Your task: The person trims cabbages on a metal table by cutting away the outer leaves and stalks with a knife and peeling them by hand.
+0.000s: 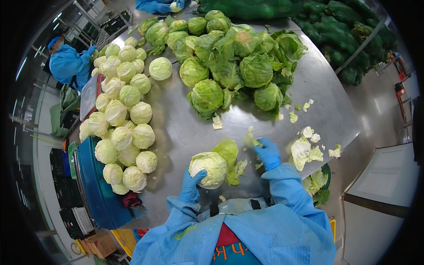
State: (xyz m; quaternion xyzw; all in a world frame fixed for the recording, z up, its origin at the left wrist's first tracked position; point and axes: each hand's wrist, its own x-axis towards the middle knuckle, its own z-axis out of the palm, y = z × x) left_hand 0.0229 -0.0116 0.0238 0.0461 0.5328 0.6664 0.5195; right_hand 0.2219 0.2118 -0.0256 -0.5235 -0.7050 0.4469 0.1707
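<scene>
My left hand (193, 185), in a blue glove, holds a pale, peeled-looking cabbage head (208, 169) near the front of the steel table (185, 132). Loose yellow-green cabbage leaves (228, 159) lie against its right side. My right hand (267, 153), gloved too, is to the right of them, its fingers closed on a piece of cabbage leaf (250, 137) that looks blurred. Beyond my hands is a heap of green cabbages (256, 70) with outer leaves on. Pale cabbages (121, 138) are piled along the left side.
Leaf scraps (300, 153) lie at the right, above a green basket (326, 175) of leaves. A blue bin (96, 185) and a scale (89, 96) stand left. Green net sacks (347, 39) are piled at the back right. A co-worker (68, 63) stands far left; another's gloved hands (164, 8) show at the top.
</scene>
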